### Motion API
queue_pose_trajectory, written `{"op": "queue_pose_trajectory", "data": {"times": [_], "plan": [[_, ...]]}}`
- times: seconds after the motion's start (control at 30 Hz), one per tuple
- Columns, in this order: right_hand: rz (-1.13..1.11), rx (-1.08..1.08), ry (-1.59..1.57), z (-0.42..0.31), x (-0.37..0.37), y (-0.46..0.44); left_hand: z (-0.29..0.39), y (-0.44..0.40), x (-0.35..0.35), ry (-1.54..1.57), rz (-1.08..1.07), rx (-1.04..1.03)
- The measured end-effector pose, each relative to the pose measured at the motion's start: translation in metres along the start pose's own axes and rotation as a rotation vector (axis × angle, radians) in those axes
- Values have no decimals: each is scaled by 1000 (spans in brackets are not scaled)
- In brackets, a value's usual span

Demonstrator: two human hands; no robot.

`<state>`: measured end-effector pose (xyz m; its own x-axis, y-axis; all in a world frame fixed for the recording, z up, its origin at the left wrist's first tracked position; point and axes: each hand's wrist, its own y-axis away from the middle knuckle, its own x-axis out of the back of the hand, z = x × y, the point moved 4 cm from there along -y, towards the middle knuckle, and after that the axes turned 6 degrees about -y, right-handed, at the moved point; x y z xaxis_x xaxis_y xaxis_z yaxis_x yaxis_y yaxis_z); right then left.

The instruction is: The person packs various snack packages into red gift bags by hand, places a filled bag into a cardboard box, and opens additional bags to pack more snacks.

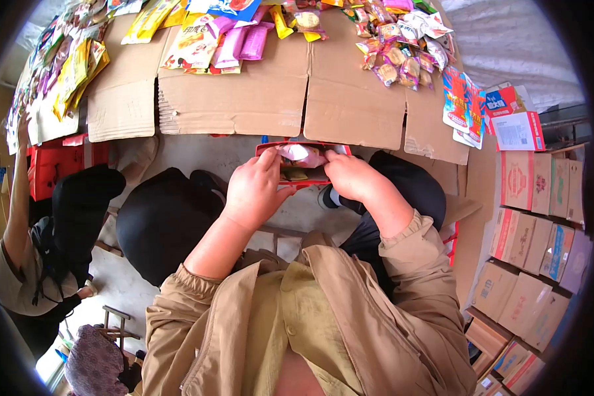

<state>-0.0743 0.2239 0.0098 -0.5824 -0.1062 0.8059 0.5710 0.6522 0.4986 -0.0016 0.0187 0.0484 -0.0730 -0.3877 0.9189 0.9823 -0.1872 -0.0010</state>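
Between my knees, just below the table edge, is a small red box (296, 183) with its top side uncovered. A pale pink-and-white snack packet (301, 156) lies in it, and a yellowish packet (293, 173) shows lower down. My left hand (254, 188) is closed over the box's left side, its fingertips against the pale packet. On the other side, my right hand (353, 175) grips the right rim, fingers bent close to the packet's end. The undersides of both hands' fingers are partly hidden.
A cardboard-covered table (237, 99) spans the front. On it lie purple packets (244, 45), yellow packets (79, 76), small wrapped snacks (402, 63) and blue-red pouches (463, 99). Stacked cartons (525, 244) line the right. Another person's arm (18, 198) reaches to the table at left.
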Motion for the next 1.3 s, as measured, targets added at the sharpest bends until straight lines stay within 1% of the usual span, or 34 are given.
{"op": "queue_pose_trajectory", "data": {"times": [0.03,0.1,0.13,0.2,0.23,0.27,0.33,0.37,0.5,0.57,0.6,0.63,0.67,0.73,0.8,0.87,0.9,0.93,1.0,1.03,1.1,1.23,1.3], "plan": [[3,-3,-2,0,2,-1,1,0,0,2,-13,-25],[92,-18,-103,-1,11,-1,2,-1,-1,16,-10,-51],[91,-20,-105,0,14,0,3,-1,-1,32,-6,-71],[287,82,-238,-4,27,3,4,0,0,12,4,-103],[239,6,-254,-7,33,4,5,0,2,-10,20,-135],[236,7,-256,-12,30,3,5,-1,2,-10,17,-133],[551,35,-121,-25,35,8,7,0,0,-36,-14,-149],[499,-10,-81,-27,34,7,7,0,-2,-36,-16,-150],[480,-44,-100,-31,40,6,8,-1,-5,-100,-47,-192],[743,236,-55,-31,38,9,10,-3,-6,-113,-60,-197],[742,235,-59,-25,35,9,10,-5,-4,-109,-3,-216],[669,210,-17,-18,29,8,10,-7,-3,-104,53,-235],[596,186,25,-13,24,7,8,-9,-7,-106,48,-236],[588,150,17,-11,27,12,3,-12,-16,-131,34,-212],[583,113,10,-11,32,18,5,-15,-18,-157,38,-259],[534,-27,-5,-12,30,21,4,-19,-16,-226,35,-155],[539,-35,-16,-11,30,21,8,-19,-12,-238,81,-165],[586,-19,-40,-10,30,22,9,-19,-13,-244,72,-177],[643,-15,-73,-6,29,25,12,-19,-19,-333,-55,-189],[668,8,-120,-5,28,27,16,-18,-19,-339,-61,-201],[701,28,-171,-1,28,29,20,-17,-27,-318,-303,-90],[717,30,-302,8,29,38,28,-26,-33,-276,-378,-69],[747,40,-338,13,29,43,35,-36,-39,-165,-490,-57]]}}
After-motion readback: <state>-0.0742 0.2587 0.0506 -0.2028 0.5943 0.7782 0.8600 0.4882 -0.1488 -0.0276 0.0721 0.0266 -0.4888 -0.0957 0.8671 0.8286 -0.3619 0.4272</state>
